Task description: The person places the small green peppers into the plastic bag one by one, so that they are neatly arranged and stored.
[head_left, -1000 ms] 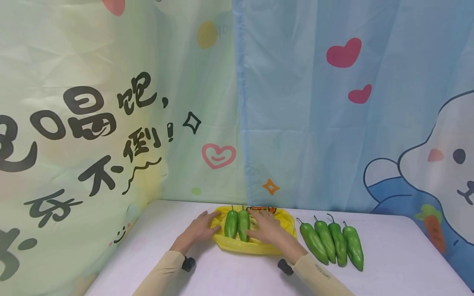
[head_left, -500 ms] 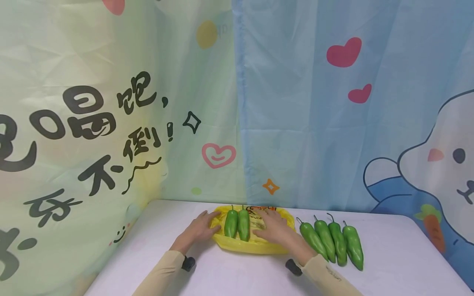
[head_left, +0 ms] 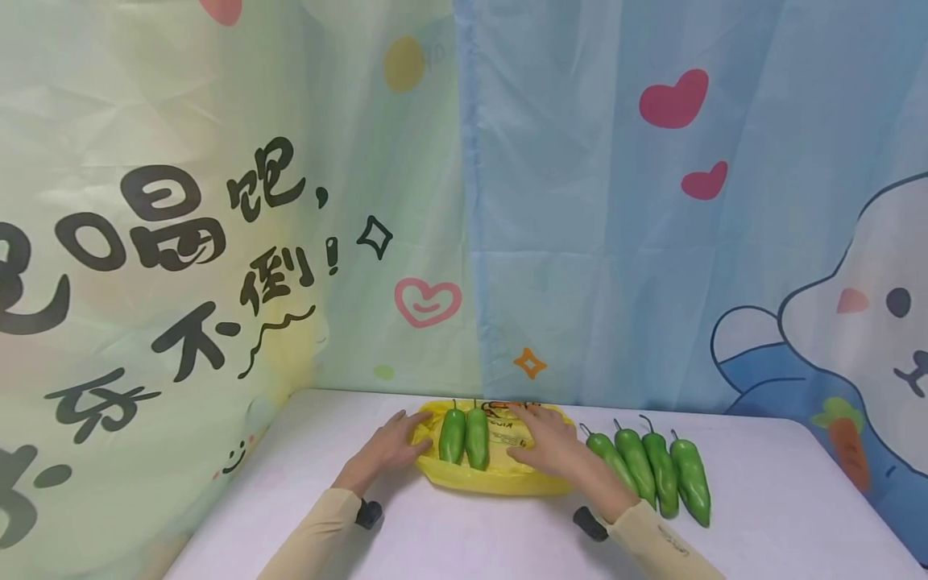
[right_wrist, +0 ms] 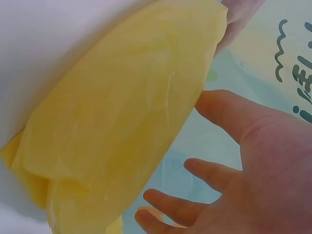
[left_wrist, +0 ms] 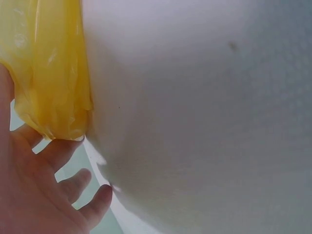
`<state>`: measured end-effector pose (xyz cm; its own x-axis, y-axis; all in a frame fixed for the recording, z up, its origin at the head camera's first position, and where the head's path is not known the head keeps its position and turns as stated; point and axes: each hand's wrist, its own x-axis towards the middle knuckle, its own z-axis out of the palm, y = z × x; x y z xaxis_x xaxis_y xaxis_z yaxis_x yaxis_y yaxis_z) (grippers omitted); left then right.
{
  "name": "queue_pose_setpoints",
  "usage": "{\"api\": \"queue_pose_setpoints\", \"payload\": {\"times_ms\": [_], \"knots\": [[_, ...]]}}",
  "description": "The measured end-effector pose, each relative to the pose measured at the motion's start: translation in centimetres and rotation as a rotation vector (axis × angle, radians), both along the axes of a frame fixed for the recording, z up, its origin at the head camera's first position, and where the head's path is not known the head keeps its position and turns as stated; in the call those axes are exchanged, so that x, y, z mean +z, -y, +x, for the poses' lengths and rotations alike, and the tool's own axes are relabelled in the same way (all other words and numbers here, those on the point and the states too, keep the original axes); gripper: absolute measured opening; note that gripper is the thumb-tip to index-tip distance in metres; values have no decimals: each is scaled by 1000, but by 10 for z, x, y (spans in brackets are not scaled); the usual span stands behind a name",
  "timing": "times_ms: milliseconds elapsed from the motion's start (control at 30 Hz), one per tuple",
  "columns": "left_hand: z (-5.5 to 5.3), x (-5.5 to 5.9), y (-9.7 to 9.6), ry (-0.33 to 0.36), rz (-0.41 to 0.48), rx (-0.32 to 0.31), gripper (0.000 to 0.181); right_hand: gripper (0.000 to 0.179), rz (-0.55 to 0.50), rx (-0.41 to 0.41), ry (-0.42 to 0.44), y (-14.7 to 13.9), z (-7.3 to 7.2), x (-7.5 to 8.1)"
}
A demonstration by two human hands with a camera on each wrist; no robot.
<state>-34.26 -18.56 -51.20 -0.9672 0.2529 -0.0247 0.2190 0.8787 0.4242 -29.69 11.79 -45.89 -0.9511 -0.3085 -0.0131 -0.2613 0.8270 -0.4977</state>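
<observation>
Two green peppers, a left one (head_left: 453, 437) and a right one (head_left: 477, 439), lie side by side on a yellow plastic bag (head_left: 500, 482) with its rim spread wide. My left hand (head_left: 387, 447) stays at the bag's left end, fingers relaxed and spread, touching the yellow plastic (left_wrist: 53, 68). Over the bag's right part is my right hand (head_left: 553, 448), its fingers loosely extended with nothing held. In the right wrist view, the thumb of the right hand (right_wrist: 273, 151) is by the rim of the bag (right_wrist: 117, 107); contact is unclear.
Several more green peppers (head_left: 661, 471) lie in a row on the white table (head_left: 449, 536), right of the bag, partly behind my right forearm. Printed curtains (head_left: 551, 314) hang behind and to the left of the table.
My right hand has drawn away from the right pepper toward the bag's right side, uncovering print on the bag. The left hand and both peppers in the bag have stayed put.
</observation>
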Motion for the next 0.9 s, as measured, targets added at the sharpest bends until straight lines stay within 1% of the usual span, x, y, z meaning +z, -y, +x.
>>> {"api": "queue_pose_setpoints", "payload": {"times_ms": [200, 467, 667, 900], "knots": [[0, 0, 0, 7, -14, 14, 57, 73, 17, 7, -49, -6, 2, 2], [1, 1, 0, 6, -4, 2, 57, 71, 39, -6, -53, -15, 4, 2], [0, 1, 0, 13, -3, 8, 57, 70, 60, -22, -42, -24, 4, 3], [-2, 1, -1, 18, -3, 13, 57, 69, 64, -19, -78, -41, 5, 5]]}}
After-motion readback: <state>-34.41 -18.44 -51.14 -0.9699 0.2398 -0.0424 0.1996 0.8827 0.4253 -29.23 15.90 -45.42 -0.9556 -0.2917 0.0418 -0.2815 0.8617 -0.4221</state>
